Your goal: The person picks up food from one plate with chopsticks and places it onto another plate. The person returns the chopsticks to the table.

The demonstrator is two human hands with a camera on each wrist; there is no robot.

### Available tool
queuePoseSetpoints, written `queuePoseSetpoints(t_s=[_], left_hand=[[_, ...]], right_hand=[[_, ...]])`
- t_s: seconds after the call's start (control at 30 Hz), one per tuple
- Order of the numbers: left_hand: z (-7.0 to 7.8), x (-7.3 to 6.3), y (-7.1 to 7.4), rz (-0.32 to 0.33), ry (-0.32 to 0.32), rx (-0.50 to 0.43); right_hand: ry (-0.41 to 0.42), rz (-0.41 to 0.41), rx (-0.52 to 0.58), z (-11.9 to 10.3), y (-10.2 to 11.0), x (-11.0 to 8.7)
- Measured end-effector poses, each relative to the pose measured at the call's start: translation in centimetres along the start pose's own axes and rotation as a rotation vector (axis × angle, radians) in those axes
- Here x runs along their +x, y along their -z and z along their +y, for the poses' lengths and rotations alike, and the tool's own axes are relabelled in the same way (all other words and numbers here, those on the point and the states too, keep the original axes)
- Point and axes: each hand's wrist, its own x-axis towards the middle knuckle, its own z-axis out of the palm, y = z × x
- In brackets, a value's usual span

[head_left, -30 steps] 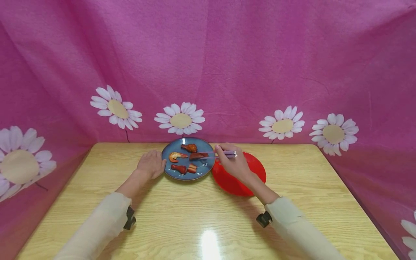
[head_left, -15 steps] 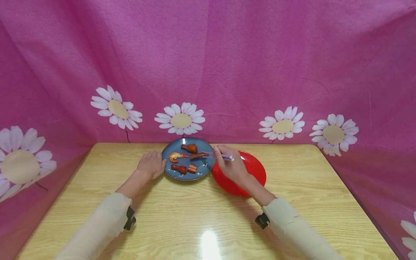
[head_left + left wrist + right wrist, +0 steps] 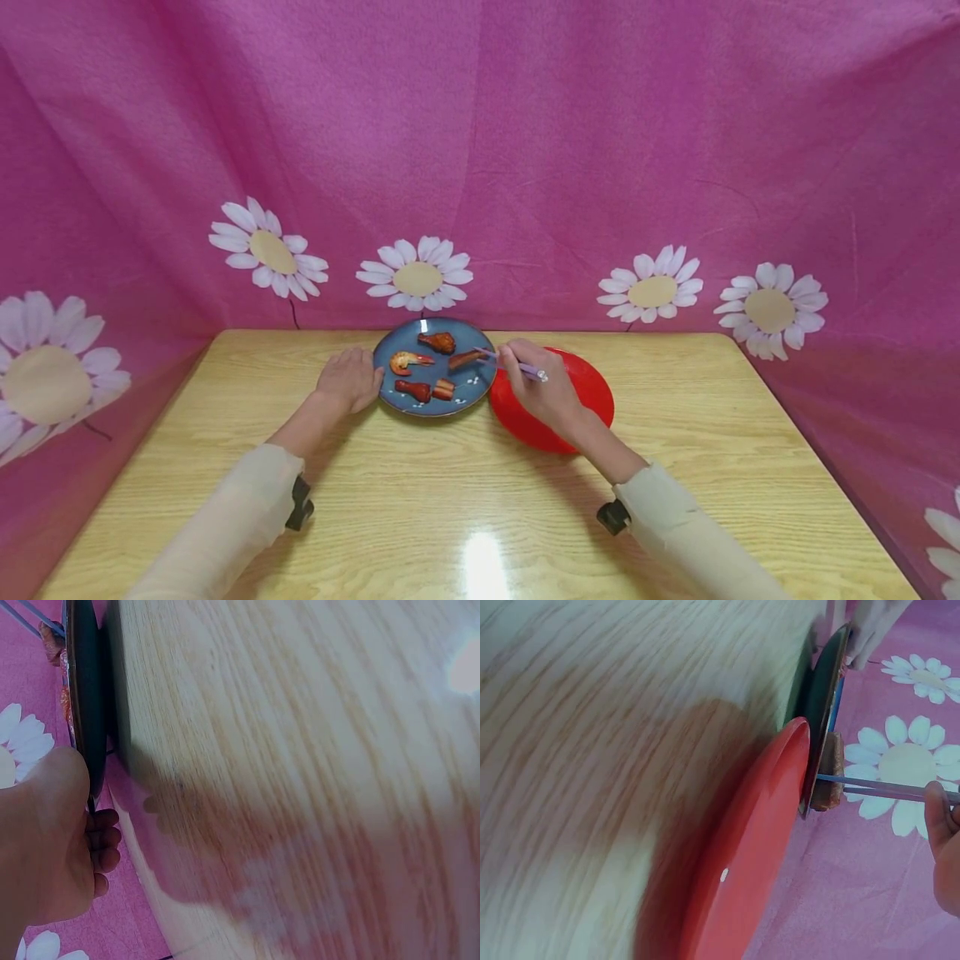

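My left hand holds the left rim of a blue plate; in the left wrist view its thumb lies over the rim, with curled fingers at the other side. My right hand grips purple chopsticks above the red plate. Their tips are at a long brown piece of meat on the blue plate's right side; in the right wrist view they cross the meat. Also on the blue plate lie a shrimp, two drumsticks, one at the back, and a striped piece.
A red plate sits right against the blue plate, partly under my right hand. Both plates are towards the back of the wooden table. A pink cloth with daisies hangs behind and at the sides.
The long piece of meat has shifted slightly right and turned, its right end now farther back. My right hand and chopsticks have moved a little with it. My left hand has stayed put.
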Motion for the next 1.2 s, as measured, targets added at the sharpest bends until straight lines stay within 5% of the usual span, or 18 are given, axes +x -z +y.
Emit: queuePoseSetpoints(t_s=[0.53, 0.87, 1.2], left_hand=[[-0.1, 0.0, 0.0, -0.009, 0.001, 0.000], [-0.1, 0.2, -0.2, -0.014, 0.002, -0.002], [-0.2, 0.1, 0.0, -0.007, -0.001, 0.000]], right_hand=[[-0.031, 0.093, 0.009, 0.1, 3.7, 0.0], [-0.055, 0.111, -0.053, 1.2, 6.7, -1.7], [-0.078, 0.111, -0.077, 1.9, 7.5, -3.0]])
